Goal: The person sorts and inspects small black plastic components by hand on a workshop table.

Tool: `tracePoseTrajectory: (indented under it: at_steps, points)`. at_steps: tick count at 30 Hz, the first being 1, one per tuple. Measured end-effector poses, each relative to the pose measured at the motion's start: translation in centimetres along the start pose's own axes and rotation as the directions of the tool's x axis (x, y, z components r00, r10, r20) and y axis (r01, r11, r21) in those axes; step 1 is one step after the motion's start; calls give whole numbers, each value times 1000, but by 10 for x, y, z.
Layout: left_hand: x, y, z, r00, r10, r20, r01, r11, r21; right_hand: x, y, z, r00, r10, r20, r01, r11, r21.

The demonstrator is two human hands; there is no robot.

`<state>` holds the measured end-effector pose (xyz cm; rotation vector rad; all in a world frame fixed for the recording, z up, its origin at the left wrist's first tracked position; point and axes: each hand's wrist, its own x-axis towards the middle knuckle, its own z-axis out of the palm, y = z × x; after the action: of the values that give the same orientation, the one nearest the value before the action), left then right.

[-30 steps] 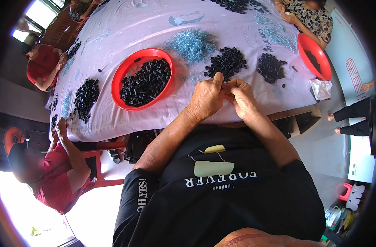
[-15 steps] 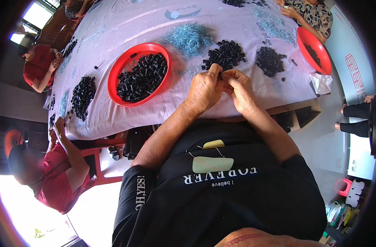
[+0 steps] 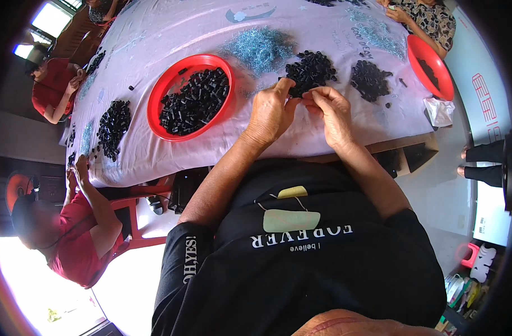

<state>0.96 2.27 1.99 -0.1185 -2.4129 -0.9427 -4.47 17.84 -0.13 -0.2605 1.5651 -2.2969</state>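
My left hand (image 3: 271, 110) is closed, its thumb and forefinger pressed together over the near edge of a heap of small black plastic pieces (image 3: 310, 71). Just to its right, my right hand (image 3: 333, 113) pinches with thumb and forefinger. Whatever sits in either pinch is too small or hidden to name. Beyond my left hand spreads a pile of small clear-bluish pieces (image 3: 259, 49). A red basin (image 3: 153, 124) to the left holds many black pieces, and another black heap (image 3: 371, 80) lies to the right.
A pale printed cloth (image 3: 205, 159) covers the table. Two people in red (image 3: 79, 246) work along the left side. A person in a patterned shirt (image 3: 429, 27) works at the far right by another red basin (image 3: 447, 84). A white bag (image 3: 439, 112) lies at the table's right edge.
My hands have drawn slightly apart, the left one moving left and the right one a little right. The fingertips of both remain pinched.
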Motion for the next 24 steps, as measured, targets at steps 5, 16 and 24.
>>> tracePoseTrajectory:
  at_steps: [5,16,24]
  points:
    - [3,-7,-6,998,-36,-43,38,998,43,7,1,-8,994,-105,-32,101,990,-102]
    - [3,-7,-10,998,-3,-58,8,996,89,9,4,-10,991,-131,-19,127,981,-145]
    - [15,-22,-32,967,-60,-247,77,995,58,12,8,-14,982,-184,-36,174,968,-183]
